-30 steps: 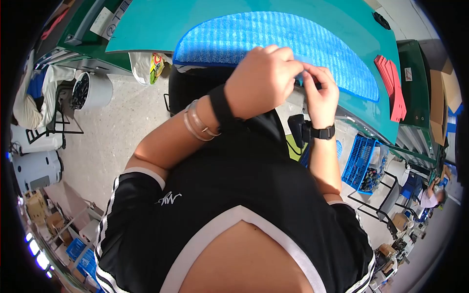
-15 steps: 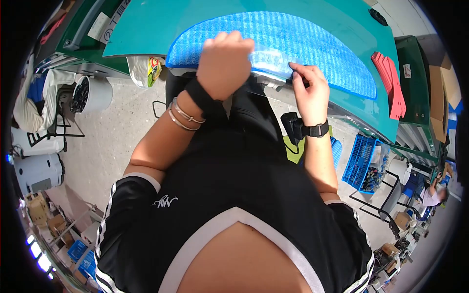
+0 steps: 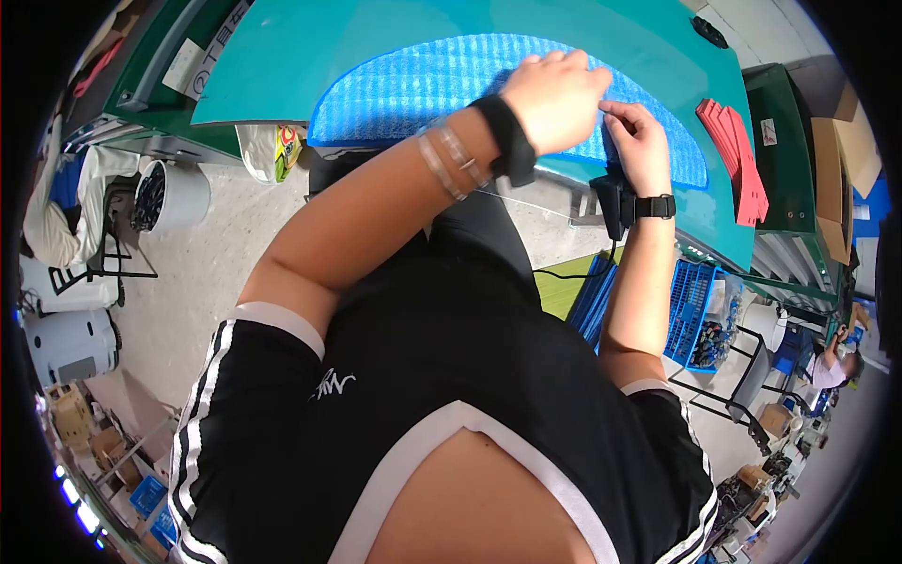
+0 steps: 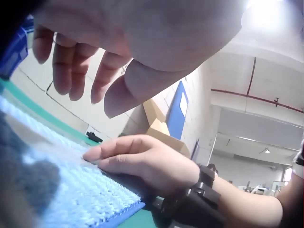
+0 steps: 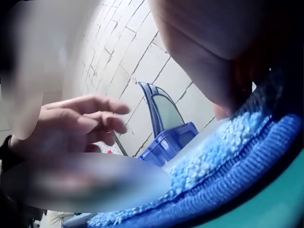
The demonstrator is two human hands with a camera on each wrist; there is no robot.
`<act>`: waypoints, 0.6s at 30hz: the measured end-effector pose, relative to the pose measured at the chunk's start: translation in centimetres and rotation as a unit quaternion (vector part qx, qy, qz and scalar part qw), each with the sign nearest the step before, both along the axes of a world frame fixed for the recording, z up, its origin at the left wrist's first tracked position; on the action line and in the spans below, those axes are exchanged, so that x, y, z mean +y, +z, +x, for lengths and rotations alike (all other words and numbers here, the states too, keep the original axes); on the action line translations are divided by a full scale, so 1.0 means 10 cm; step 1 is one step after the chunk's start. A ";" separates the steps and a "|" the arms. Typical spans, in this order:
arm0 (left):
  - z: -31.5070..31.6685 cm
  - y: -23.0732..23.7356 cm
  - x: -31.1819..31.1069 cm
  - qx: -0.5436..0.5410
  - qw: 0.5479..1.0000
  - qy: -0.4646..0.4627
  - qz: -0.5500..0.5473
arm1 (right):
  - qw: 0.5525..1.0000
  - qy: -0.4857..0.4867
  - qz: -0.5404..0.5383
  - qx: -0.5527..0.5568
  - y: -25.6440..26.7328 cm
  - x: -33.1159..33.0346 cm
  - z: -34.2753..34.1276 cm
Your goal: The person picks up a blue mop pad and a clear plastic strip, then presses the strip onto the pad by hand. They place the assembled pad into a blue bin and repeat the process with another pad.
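A half-round blue plush mat (image 3: 404, 99) with a darker blue edging lies along the near edge of the green table. My right hand (image 3: 646, 150) is over its right part, thumb and forefinger pinching a clear plastic strip (image 4: 59, 153) that runs across the pile in the left wrist view. Close beside it, my left hand (image 3: 556, 101) hovers above the mat; its fingers (image 4: 78, 71) hang loosely bent with nothing between them. In the right wrist view the left hand's fingers appear apart from the mat, and a blurred patch hides part of the scene below them.
Red flat pieces (image 3: 733, 160) are fanned out at the right of the green table (image 3: 282, 61). A small black item (image 3: 709, 32) sits at the far right corner. Below stand a blue crate (image 3: 691, 301), a white bucket (image 3: 183, 197) and a plastic bag (image 3: 268, 150).
My left hand first swept left, with clear plastic showing between the hands, then swung back right beside my right hand. The right hand has shifted slightly right, still at the mat.
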State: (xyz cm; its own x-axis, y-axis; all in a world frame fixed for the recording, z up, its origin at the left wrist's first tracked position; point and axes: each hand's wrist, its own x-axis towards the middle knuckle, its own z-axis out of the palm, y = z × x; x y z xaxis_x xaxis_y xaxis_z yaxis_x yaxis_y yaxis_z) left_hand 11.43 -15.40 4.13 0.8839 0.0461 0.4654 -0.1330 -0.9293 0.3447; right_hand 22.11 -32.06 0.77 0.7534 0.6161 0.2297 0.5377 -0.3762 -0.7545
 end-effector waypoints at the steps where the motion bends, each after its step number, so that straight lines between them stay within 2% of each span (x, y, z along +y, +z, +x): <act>1: 0.14 -0.06 -0.04 0.046 0.999 -0.024 -0.007 | 1.000 0.003 0.000 -0.003 -0.03 -0.01 0.02; 2: 0.24 -0.05 -0.06 0.113 0.992 -0.041 -0.040 | 1.000 0.002 -0.001 -0.004 -0.04 -0.01 0.03; 4: 0.37 -0.05 -0.09 0.179 0.982 -0.055 -0.029 | 1.000 0.000 0.002 0.004 -0.05 -0.01 0.04; 8: 0.46 -0.13 -0.06 0.181 0.982 -0.042 -0.033 | 1.000 -0.003 0.007 0.018 -0.03 -0.01 0.03; 10: 0.40 -0.15 0.00 0.191 0.981 0.003 -0.036 | 1.000 -0.005 0.005 0.023 -0.03 -0.01 0.03; 13: 0.21 -0.18 0.21 0.154 0.988 0.019 -0.004 | 1.000 -0.013 -0.008 0.007 -0.06 -0.01 0.05; 16: -0.01 -0.05 0.41 0.184 0.980 0.052 0.055 | 1.000 -0.009 -0.012 0.026 -0.08 -0.03 0.10; 17: -0.08 0.02 0.47 0.184 0.980 0.052 0.054 | 0.997 -0.003 0.014 0.073 -0.05 -0.03 0.10; 18: -0.14 0.10 0.53 0.213 0.973 0.078 0.049 | 0.996 0.013 0.083 0.026 -0.02 -0.05 0.14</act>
